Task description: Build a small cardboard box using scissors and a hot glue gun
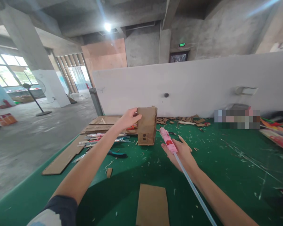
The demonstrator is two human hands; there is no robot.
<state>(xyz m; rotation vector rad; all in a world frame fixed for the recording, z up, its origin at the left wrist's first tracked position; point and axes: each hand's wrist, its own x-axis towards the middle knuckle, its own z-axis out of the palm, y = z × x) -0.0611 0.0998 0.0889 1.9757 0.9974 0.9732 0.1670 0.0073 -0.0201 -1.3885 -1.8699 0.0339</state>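
My left hand [131, 118] grips the upper left edge of a brown cardboard box [146, 125], which stands upright over the green table [122, 194]. Dark printed characters show low on its face. In my right hand [182, 155] is a pink hot glue gun [168, 140], its tip pointing up and left toward the box but apart from it. A long translucent glue stick [194, 185] runs out of its back toward me. The fingers around the gun's handle are partly hidden. A flat cardboard piece [152, 205] lies at the near edge, below both hands.
Left of the box lie packaged tools [96, 139], teal-handled pliers [117, 154] and a long cardboard strip [63, 157]. Cardboard scraps [188, 121] line the white partition [191, 81]. A small scrap [109, 172] sits nearer. Colourful items [278, 131] are at the far right.
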